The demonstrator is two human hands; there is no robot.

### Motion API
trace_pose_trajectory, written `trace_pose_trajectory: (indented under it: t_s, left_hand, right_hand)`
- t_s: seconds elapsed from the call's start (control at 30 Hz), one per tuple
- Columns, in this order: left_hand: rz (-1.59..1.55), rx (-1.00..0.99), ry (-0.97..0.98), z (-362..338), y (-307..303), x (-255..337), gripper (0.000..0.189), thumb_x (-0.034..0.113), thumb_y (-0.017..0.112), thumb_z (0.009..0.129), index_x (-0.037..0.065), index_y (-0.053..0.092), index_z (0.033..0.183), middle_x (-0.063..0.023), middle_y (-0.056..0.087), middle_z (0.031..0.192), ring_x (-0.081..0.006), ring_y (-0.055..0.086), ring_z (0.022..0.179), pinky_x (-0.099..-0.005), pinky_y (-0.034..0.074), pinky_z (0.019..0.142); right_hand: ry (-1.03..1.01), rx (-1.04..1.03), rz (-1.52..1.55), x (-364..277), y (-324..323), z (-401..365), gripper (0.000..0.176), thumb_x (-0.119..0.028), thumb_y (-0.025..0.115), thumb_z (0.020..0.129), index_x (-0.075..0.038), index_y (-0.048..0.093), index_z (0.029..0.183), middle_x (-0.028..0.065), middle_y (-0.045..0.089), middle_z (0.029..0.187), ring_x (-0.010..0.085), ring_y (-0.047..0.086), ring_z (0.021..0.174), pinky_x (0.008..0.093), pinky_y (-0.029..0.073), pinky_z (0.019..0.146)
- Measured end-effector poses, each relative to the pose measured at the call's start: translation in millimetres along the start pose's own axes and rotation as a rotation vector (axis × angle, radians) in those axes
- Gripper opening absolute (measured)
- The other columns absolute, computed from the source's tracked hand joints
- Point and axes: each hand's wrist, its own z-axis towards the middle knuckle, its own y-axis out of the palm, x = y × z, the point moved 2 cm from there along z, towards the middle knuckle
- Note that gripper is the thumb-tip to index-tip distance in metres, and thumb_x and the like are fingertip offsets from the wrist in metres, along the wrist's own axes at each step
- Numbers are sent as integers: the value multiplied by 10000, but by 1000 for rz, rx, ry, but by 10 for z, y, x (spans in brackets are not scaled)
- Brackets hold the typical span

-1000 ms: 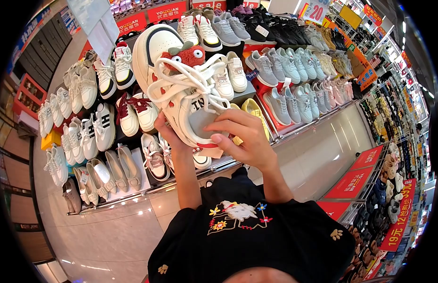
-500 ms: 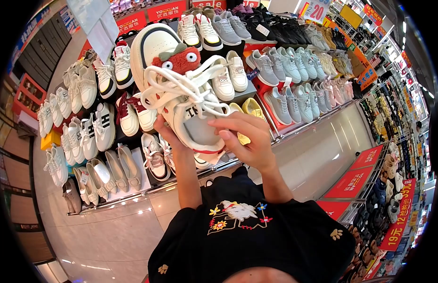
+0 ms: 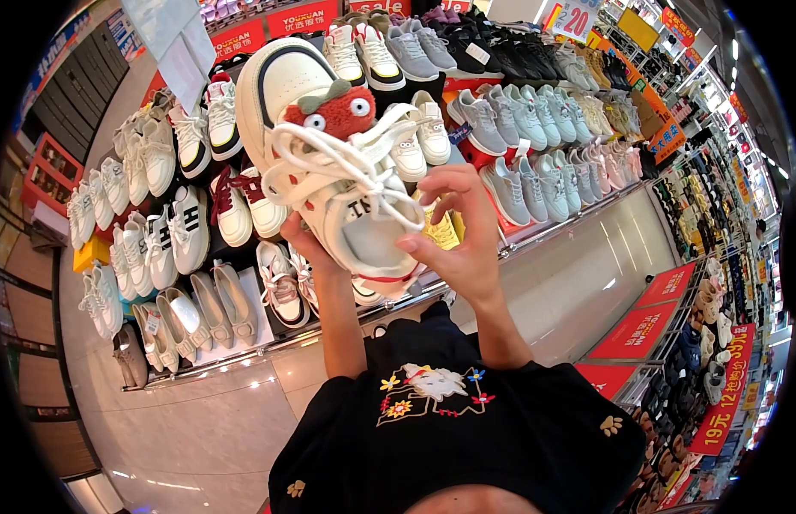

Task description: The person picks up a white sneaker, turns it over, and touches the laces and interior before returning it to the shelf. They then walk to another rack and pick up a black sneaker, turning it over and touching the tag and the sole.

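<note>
A cream sneaker (image 3: 342, 227) is held up in front of me, toe pointing away and opening toward me. Its loose white laces (image 3: 363, 176) loop over the tongue, which carries dark lettering. On the front sits a red plush charm (image 3: 333, 113) with two round eyes and a green leaf. My left hand (image 3: 308, 244) grips the sneaker from its left side and below, most fingers hidden behind it. At the right of the shoe's opening is my right hand (image 3: 466, 231), fingers curved and spread apart. Its thumb tip is at the collar; whether it touches cannot be told.
Tiered display racks hold rows of white sneakers (image 3: 158, 244), grey sneakers (image 3: 479, 120) and beige flats (image 3: 205, 317). A metal rail (image 3: 235, 355) edges the front. Another shoe rack with red signs (image 3: 633, 334) stands at right. Tiled floor (image 3: 578, 257) runs between them.
My right hand has drawn back from inside the shoe's opening, its fingers rising and spreading. The sneaker has tilted slightly, and the plush charm has shifted a little right. My left hand keeps its grip.
</note>
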Motion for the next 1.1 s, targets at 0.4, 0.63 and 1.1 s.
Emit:
trace_pose_trajectory:
  t_s: [0.4, 0.63, 1.1]
  left_hand:
    - [314, -81, 2, -35, -46, -83, 717, 495, 367, 779, 1, 407, 1296, -182, 517, 1236, -295, 553, 1091, -417, 465, 929]
    - [454, 0, -63, -31, -24, -120, 750, 551, 396, 767, 9, 425, 1285, -178, 532, 1221, -290, 554, 1088, -413, 458, 934]
    - [386, 44, -84, -23, -9, -194, 698, 536, 399, 794, 18, 465, 1257, -149, 565, 1179, -255, 571, 1052, -386, 478, 890]
  right_hand:
    - [-144, 148, -270, -51, -21, 73, 309, -10, 701, 700, -45, 597, 989, 68, 517, 938, 145, 516, 729, 260, 416, 571]
    - [-170, 113, -313, -69, -77, 59, 326, 72, 608, 709, -52, 621, 1010, 70, 527, 899, 148, 511, 666, 246, 392, 516]
    - [-185, 151, -92, -4, -148, 107, 261, 45, 639, 750, -29, 625, 1000, 90, 598, 898, 184, 604, 772, 255, 465, 639]
